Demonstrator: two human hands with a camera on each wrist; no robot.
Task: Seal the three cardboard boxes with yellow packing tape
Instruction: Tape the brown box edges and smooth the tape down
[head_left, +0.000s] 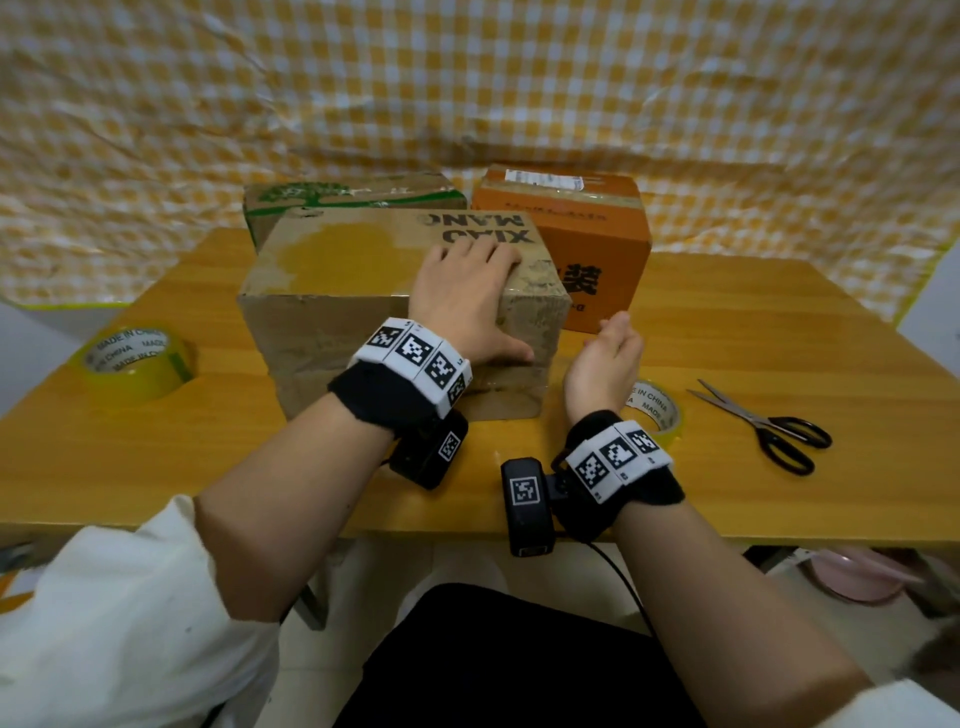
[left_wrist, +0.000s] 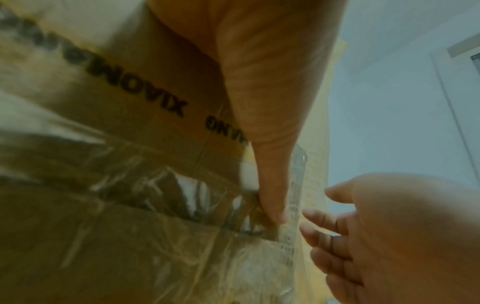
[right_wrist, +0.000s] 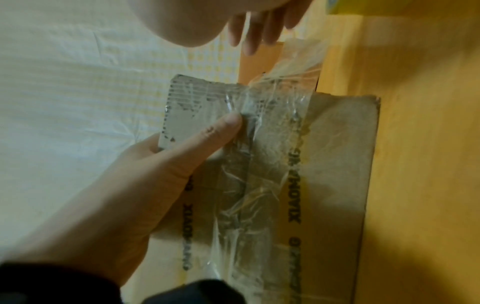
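A worn brown cardboard box (head_left: 337, 291) printed XIAO MANG stands at the table's middle. My left hand (head_left: 467, 296) lies on its top right corner, fingers flat on the top and thumb (right_wrist: 207, 133) pressed on the near face. A crinkled strip of tape (right_wrist: 246, 185) runs along that face's seam under the thumb. My right hand (head_left: 608, 358) hovers open just right of the box, palm towards it, holding nothing. Behind stand a green-printed box (head_left: 353, 200) and an orange box (head_left: 566, 234). One yellow tape roll (head_left: 137, 364) lies far left, another (head_left: 654, 410) under my right wrist.
Black-handled scissors (head_left: 769, 426) lie on the wooden table (head_left: 727, 493) to the right of the near tape roll. A yellow chequered cloth (head_left: 467, 104) hangs behind the boxes. The table's front edge is close to my wrists.
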